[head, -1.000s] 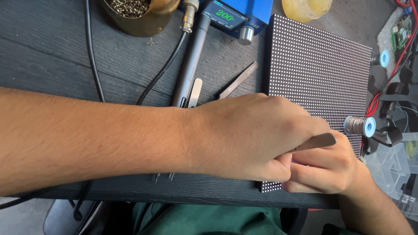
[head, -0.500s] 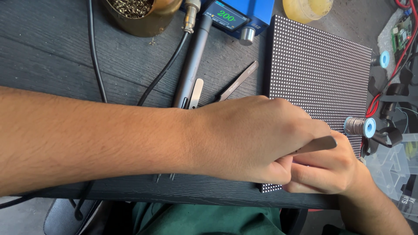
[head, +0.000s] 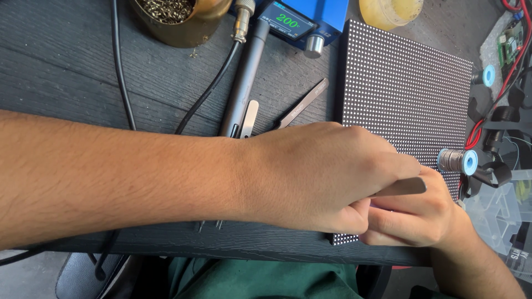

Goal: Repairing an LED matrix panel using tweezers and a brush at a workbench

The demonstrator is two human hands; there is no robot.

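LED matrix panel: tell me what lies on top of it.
Both hands rest on the LED matrix panel: left hand over right hand, which holds a flat metal tool. The tool's tip is covered.

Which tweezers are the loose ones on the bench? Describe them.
Start at the dotted LED panel on the dark table. Just left of its edge, right of the grey soldering iron handle, lie slim dark tweezers, angled, untouched, unlike the tool held between both hands.

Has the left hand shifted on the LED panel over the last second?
No. The left hand covers the LED panel near corner as before.
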